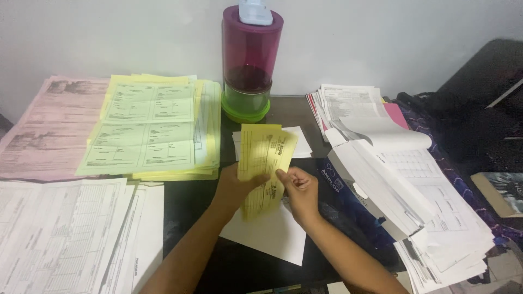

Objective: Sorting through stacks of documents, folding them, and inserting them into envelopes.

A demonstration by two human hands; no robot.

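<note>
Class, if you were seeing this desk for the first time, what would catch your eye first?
Probably the yellow slips at the centre, held up by the left hand and right hand. Next, the tall magenta and green container against the wall, and the yellow-green forms stacked to the left.

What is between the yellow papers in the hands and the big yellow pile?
Only bare dark table separates the held yellow slips from the yellow pile, in the head view.

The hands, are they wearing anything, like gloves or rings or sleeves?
No gloves. The left hand and the right hand are both bare, and so are both forearms all the way to the bottom edge of the picture, so no sleeves show. I can see no ring, watch or bracelet on either one. The fingers are slim; the picture is too soft to show the nails.
</note>
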